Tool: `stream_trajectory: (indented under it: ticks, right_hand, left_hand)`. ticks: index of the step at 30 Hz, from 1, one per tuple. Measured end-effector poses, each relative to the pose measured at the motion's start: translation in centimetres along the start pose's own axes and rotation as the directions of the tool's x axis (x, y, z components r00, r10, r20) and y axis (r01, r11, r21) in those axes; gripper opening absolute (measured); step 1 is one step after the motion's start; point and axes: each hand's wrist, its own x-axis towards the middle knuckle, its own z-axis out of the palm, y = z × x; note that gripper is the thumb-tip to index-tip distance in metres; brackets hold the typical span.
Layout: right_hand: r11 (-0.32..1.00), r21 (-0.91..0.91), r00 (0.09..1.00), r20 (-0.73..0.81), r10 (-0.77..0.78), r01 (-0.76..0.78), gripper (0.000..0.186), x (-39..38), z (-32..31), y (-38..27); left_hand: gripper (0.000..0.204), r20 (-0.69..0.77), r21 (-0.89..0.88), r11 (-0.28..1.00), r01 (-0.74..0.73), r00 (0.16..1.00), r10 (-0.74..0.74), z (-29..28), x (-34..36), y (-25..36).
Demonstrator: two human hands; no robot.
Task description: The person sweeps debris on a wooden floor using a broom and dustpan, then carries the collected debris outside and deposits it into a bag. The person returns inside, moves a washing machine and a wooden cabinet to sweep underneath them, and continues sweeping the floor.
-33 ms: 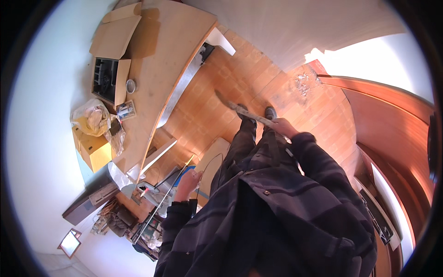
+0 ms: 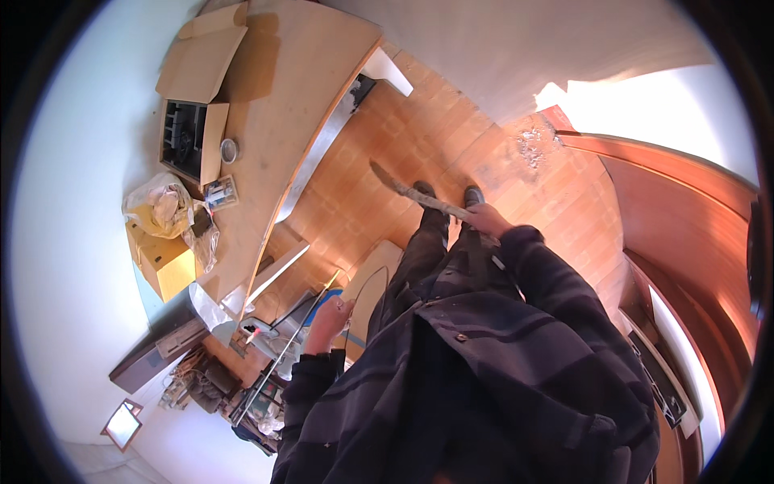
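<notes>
My right hand (image 2: 486, 219) is closed around one end of a long brown stick-like tool (image 2: 431, 202). The tool slants across my shoes to a darker, flatter far end over the floor; its exact kind I cannot make out. Lower left, my left hand (image 2: 330, 316) has its fingers curled in. A thin dark cord (image 2: 372, 277) loops by its fingertips, in front of a pale panel. Whether the cord is gripped is too small to tell.
A wooden table (image 2: 298, 89) at left bears an open cardboard box (image 2: 201, 60), a clear plastic bag (image 2: 157, 206) and a yellow box (image 2: 165, 262). Small debris (image 2: 530, 148) lies on the wooden floor (image 2: 476, 153). Reddish-brown furniture (image 2: 669, 189) stands at right.
My right hand has shifted slightly left, and the tool's far end has moved a little to the left with it. My left hand stays almost in place.
</notes>
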Motion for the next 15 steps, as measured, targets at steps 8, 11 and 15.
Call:
stream_trajectory:
  ticks: [8, 11, 15]
  right_hand:
    - [0.965, -0.185, 0.980, 0.036, 0.196, -0.186, 0.025, 10.6, 7.0, -0.1]
    - [0.969, -0.102, 0.975, -0.025, 0.222, -0.223, 0.030, 9.3, 4.0, 0.9]
    - [0.838, 0.180, 0.833, -0.125, 0.539, -0.515, 0.034, 4.9, -3.3, -0.1]
  left_hand:
    - [0.039, -0.037, -0.291, 0.908, 0.301, 0.945, -0.326, -3.7, -0.6, -4.0]
    - [0.040, 0.039, -0.470, 0.807, 0.357, 0.922, -0.385, -4.6, 1.3, -6.3]
    - [0.035, -0.075, -0.279, 0.946, 0.166, 0.978, -0.194, -8.2, 6.6, -6.4]
